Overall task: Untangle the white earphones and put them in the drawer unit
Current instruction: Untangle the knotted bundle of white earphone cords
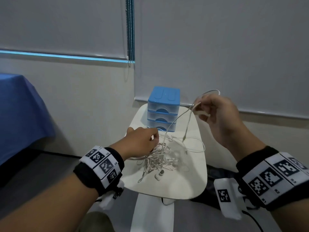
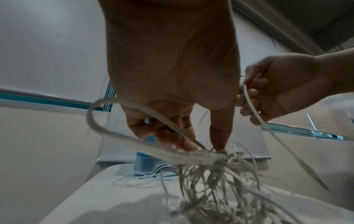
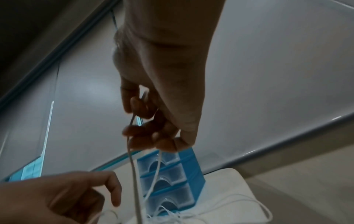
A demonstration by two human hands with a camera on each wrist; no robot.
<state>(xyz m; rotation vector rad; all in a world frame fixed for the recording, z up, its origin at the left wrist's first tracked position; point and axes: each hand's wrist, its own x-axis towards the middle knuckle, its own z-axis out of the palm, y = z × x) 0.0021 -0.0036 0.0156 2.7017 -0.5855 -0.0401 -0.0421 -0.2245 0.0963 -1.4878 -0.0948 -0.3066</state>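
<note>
Wristbands with black-and-white markers (image 1: 102,164) sit nearest on both my forearms. Small white bench (image 1: 189,180) ahead; grey roller blinds (image 1: 217,47) behind it, blue-covered surface (image 1: 20,111) at far left. Blue drawer unit (image 1: 163,108) stands at the bench's far edge, three translucent drawers all closed; contents not discernible. White earphones (image 1: 158,158) lie in a tangled heap mid-bench, near side of the unit. My left hand (image 1: 142,142) pinches the top of the tangle with curled fingers (image 2: 184,142). My right hand (image 1: 219,114), raised at right, grips a freed cable strand running down to the heap.
</note>
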